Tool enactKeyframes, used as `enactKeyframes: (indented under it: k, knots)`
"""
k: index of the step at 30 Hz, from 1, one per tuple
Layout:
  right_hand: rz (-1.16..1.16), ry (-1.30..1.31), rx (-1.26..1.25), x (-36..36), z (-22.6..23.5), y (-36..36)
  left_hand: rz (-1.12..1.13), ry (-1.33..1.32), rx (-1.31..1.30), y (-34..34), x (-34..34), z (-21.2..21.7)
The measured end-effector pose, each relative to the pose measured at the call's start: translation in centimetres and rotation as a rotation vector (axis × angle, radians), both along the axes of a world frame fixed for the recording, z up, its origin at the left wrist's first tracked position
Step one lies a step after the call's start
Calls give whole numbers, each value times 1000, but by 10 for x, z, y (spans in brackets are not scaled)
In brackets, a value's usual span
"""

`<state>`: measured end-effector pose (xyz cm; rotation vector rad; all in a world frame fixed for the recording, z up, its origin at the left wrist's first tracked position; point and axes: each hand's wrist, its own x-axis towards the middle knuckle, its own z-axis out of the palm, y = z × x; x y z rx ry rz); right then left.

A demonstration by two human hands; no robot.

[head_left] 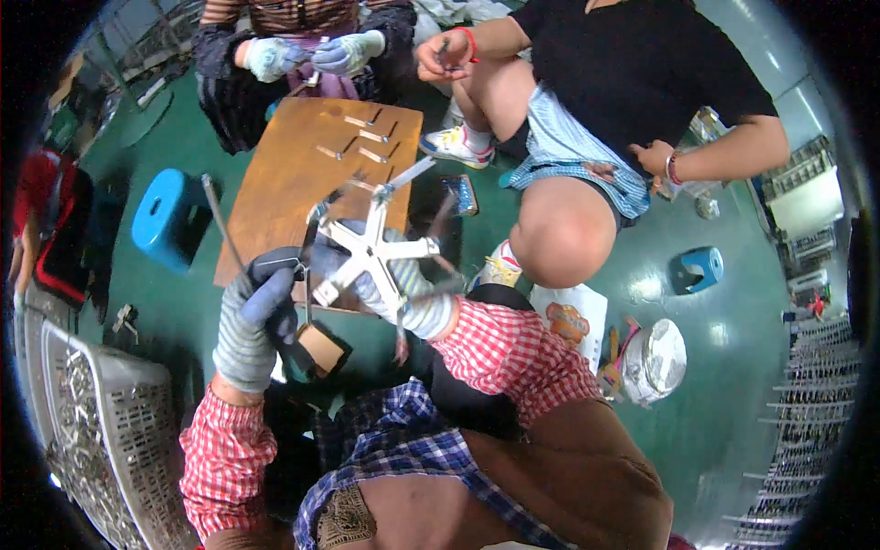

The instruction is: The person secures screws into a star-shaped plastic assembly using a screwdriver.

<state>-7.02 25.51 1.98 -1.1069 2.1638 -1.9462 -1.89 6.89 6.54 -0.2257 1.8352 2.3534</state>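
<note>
My right hand [417,298], in a grey striped glove, grips a white five-armed star-shaped frame [374,249] from behind and below. Metal strips are attached at the ends of some of its arms, and several of them are blurred. My left hand [257,316], in a matching glove, is closed around a thin grey metal bar [223,220] that points up and away. It is just left of the frame, and a thin dark loop shows between them. Both hands are over the near edge of a wooden table [275,188].
Several small metal strips [371,136] lie on the table. Across it, a person's gloved hands [312,57] handle a small part; another person with a red wristband sits at right. A blue stool [160,218] is at left, above a white basket [137,440] of metal parts. A white bucket [662,357] stands right.
</note>
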Motion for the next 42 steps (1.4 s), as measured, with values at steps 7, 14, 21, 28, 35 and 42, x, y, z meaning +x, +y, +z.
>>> enactKeyframes:
  k: [7, 14, 21, 28, 35, 42]
  knots:
    - [259, -520, -497, 3, -27, -33, 175, 132, 42, 2, 6, -16]
    - [202, -601, -409, 11, -18, -43, 333, 107, -52, -2, 18, -7]
    - [-38, -213, -299, -7, -2, -15, 137, 12, 175, -13, 13, 11]
    - [125, -916, -421, 17, 14, -22, 83, -29, 277, -36, 23, 4]
    - [293, -874, -529, 6, -14, -15, -84, -96, 222, -37, 34, 8]
    - [27, 127, 323, 2, -13, -9, -78, -128, 208, -32, 33, -7]
